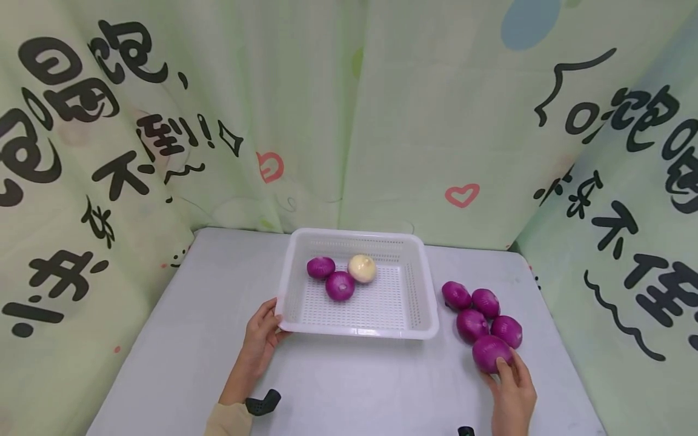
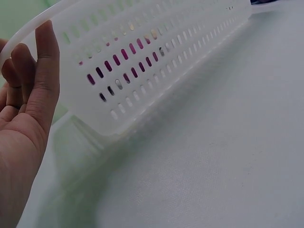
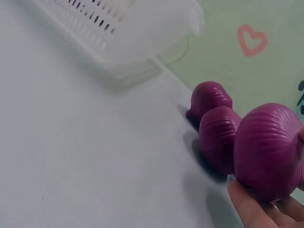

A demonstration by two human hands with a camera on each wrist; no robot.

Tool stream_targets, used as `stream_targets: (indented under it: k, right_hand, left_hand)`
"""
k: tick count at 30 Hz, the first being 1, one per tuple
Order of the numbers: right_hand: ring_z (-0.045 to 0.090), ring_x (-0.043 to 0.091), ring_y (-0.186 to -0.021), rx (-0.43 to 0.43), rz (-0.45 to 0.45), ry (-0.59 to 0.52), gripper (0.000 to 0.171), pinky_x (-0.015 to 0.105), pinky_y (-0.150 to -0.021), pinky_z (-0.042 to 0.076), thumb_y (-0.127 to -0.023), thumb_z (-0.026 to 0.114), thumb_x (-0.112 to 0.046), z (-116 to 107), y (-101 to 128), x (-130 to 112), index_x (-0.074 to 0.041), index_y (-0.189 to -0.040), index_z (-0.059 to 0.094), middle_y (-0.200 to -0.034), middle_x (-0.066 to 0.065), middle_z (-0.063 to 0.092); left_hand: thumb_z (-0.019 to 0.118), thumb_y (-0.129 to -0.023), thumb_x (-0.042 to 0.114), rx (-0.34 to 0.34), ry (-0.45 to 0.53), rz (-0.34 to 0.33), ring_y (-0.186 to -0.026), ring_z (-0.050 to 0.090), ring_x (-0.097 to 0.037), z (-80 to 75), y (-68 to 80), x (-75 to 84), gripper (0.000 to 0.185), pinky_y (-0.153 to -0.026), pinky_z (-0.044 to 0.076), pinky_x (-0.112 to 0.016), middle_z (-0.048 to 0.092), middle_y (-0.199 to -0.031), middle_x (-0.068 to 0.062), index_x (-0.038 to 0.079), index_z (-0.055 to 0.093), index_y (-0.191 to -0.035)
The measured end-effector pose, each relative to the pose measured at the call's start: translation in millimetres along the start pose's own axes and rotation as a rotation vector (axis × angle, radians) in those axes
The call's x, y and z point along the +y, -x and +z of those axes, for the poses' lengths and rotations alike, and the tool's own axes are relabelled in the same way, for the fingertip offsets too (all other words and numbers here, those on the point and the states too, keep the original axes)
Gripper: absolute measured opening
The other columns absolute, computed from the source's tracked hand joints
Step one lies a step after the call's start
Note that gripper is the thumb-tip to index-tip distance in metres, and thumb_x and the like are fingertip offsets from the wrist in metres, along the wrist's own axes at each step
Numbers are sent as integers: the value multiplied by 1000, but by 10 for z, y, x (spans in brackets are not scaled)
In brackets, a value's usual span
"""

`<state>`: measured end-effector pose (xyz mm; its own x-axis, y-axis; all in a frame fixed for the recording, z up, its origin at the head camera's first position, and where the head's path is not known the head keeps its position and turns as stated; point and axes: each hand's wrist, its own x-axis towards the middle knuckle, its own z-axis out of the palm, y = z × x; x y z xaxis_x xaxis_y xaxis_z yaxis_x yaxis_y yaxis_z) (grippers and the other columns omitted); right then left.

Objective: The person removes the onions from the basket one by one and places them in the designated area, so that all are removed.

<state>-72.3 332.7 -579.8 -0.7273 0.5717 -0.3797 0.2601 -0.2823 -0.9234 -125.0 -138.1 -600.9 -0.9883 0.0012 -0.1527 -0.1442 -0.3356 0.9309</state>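
Head view, right fingers (image 1: 521, 369) gripping glossy, ribbed purple onion (image 1: 489, 353), left fingers (image 1: 264, 311) gripping basket (image 1: 354, 331)

white basket (image 1: 360, 333): 1 | purple onions (image 1: 340, 286) in it: 2 | pale onion (image 1: 362, 268) in it: 1 | purple onions (image 1: 472, 326) beside it: 5, 1 of them held | onions altogether: 8, 7 purple, 1 pale | left hand (image 1: 262, 336): 1 | right hand (image 1: 514, 386): 1 | hands altogether: 2 | desk (image 1: 376, 387): 1 | black wrist pieces (image 1: 264, 402), head view: 2
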Motion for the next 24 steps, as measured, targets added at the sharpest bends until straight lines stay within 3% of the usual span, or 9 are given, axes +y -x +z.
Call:
stream_targets:
  k: [3, 9, 12, 15, 17, 20, 24]
  right_hand:
    - [29, 31, -158, 51, -27, 129, 63, 7, -83, 54, -108, 53, -32, 24, -24, 19, -18, -165, 30, -172, 15, 23]
    - [34, 39, -153, 113, -58, 297, 64, -1, -76, 48, -107, 53, -32, 24, -87, 61, -16, -165, 30, -171, 18, 25]
    - [36, 41, -153, 123, -83, 401, 64, 14, -99, 52, -107, 54, -31, -5, -106, 74, -14, -164, 31, -170, 20, 29]
    - [34, 45, -153, 120, -111, 510, 64, 43, -121, 40, -107, 52, -29, -20, -120, 87, -12, -164, 29, -168, 23, 31]
    - [32, 48, -154, 110, -140, 551, 64, 58, -123, 31, -107, 51, -26, -26, -128, 96, -11, -165, 28, -167, 26, 30]
    - [30, 50, -154, 94, -182, 598, 64, 60, -125, 26, -107, 52, -24, -35, -142, 117, -8, -164, 28, -165, 30, 30]
    - [32, 51, -152, 75, -234, 651, 63, 61, -123, 28, -107, 52, -21, -57, -156, 148, -6, -163, 29, -163, 32, 32]
  left_hand:
    - [50, -105, 8, 5, 6, -3, -119, 66, -27, -4, -5, -11, 48, -90, 61, -31, 51, -151, -20, 1, 41, -151]
    - [48, -105, 7, 14, 13, -28, -124, 64, -29, -18, -19, -26, 47, -91, 60, -31, 48, -154, -21, 3, 41, -151]
    - [46, -105, 6, 20, 22, -41, -126, 63, -30, -14, -24, -24, 47, -91, 60, -31, 46, -156, -22, 5, 41, -151]
    - [46, -104, 6, 24, 31, -43, -124, 63, -29, -7, -21, -12, 47, -90, 60, -30, 45, -157, -22, 5, 41, -151]
    - [46, -104, 6, 21, 31, -37, -123, 64, -28, -4, -21, -5, 48, -91, 60, -30, 46, -156, -21, 4, 41, -152]
    - [47, -105, 6, 15, 26, -28, -122, 65, -26, -2, -23, -4, 47, -91, 60, -30, 47, -155, -20, 3, 40, -152]
    - [47, -105, 7, 20, 22, -31, -122, 65, -26, -2, -21, -14, 47, -91, 60, -30, 48, -154, -20, 3, 41, -151]
